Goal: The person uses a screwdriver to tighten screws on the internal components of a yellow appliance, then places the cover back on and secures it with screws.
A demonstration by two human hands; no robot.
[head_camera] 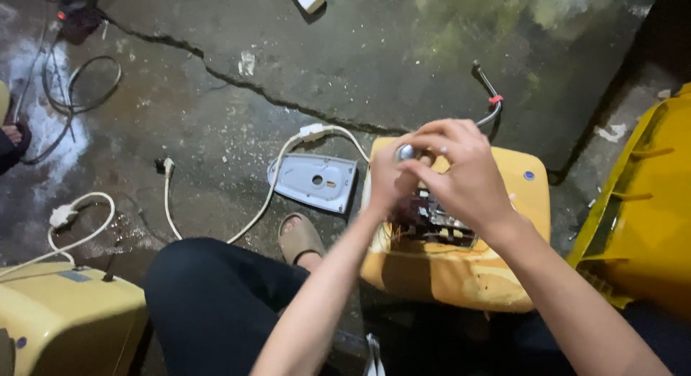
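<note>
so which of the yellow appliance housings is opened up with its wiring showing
The yellow housing under both hands, with wiring exposed inside. The yellow housing at bottom left is closed.

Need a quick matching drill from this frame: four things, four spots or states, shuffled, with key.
Things:
1. small silver part
2. grey cover plate
3. open yellow casing
4. white plug

Places or states:
A. on the concrete floor at far left, on a looped cord
B. flat on the floor, left of the hands
C. pinched between the fingers of both hands
D. under the hands, wiring exposed inside

Pairs: 1-C, 2-B, 3-D, 4-A
</note>
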